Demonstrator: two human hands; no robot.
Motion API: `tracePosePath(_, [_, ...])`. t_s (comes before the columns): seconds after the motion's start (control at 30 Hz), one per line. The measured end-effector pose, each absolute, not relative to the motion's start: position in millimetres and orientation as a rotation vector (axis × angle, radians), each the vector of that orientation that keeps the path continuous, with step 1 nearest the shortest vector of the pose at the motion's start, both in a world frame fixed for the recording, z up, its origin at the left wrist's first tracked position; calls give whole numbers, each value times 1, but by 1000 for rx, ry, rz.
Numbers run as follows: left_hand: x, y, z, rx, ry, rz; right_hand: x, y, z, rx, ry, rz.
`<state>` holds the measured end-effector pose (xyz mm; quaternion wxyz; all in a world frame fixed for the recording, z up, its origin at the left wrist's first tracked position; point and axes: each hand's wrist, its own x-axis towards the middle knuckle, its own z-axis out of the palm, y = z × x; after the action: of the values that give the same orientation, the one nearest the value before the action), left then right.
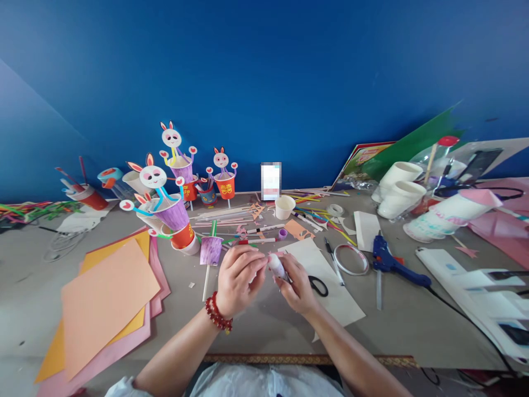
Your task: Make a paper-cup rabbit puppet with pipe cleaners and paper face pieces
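My right hand [296, 284] is closed around a white glue stick [278, 268], its tip angled up and to the left. My left hand [242, 278], with a red bead bracelet [215, 313] at the wrist, is closed with the fingertips together right by the glue stick's tip. Whatever those fingers hold is too small to make out. A purple cap [282, 234] stands on the table just beyond. Left of my hands lies a small purple-coloured paper cup [211, 251] with a white stick. Black-handled scissors [319, 285] rest on white paper [336, 300], partly behind my right hand.
Coloured paper sheets [109, 303] are stacked at the left. Rabbit-faced cup figures [171, 212] stand behind them. A blue glue gun [397, 263], a roll of tape [351, 259] and a white power strip [463, 298] lie right. A white paper cup [285, 207] stands among straws and scraps.
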<state>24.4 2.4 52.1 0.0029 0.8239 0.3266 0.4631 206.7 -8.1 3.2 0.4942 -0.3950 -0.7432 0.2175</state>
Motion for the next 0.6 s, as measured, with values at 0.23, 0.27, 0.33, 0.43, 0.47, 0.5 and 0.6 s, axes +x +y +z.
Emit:
tracePosePath(0.23, [25,3,52,2581,1023,1456,207,-7,4,-948,-1797,525])
tracePosePath(0.27, [26,3,53,2552,1018,1464,207,-7,4,-946,-1801,531])
tracePosePath(0.33, [29,3,55,2450,1009,1486,207,-7,5,-941,-1801,540])
tracePosePath(0.43, [31,3,58,2151,1039,1487,207,-7,3,-952,-1786,568])
tracePosePath(0.47, [31,3,58,2016,1054,1458,208,-7,2,-967,-1778,577])
tracePosePath(0.5, [31,3,58,1873,1067,1418,209,-6,0,-990,-1769,580])
tracePosePath(0.6, [28,3,56,1470,1083,1309,211,-3,-4,-1111,-1744,567])
